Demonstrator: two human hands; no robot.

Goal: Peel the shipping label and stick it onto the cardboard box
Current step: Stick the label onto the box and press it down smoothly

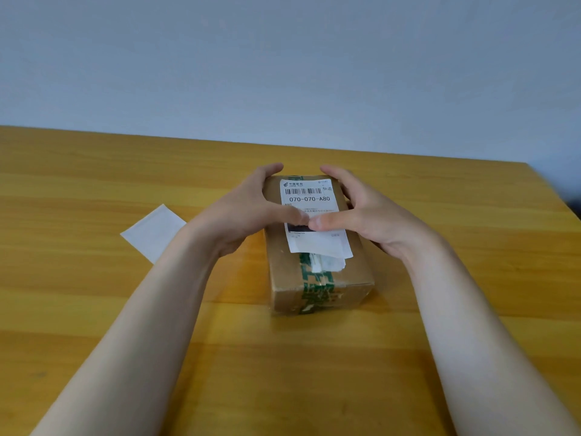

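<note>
A small brown cardboard box (284, 269) with green printed tape stands on the wooden table (94, 309). A white shipping label (309, 199) with a barcode and "070-070-A80" lies on the box top. My left hand (248, 212) wraps the box's left side, thumb pressing the label's middle. My right hand (358, 212) wraps the right side, its thumb pressing the label beside the left thumb. The label's near edge overlaps an older torn white label.
A blank white backing sheet (154, 232) lies flat on the table to the left of the box. The table's far edge meets a plain pale wall, and its right corner shows at the upper right.
</note>
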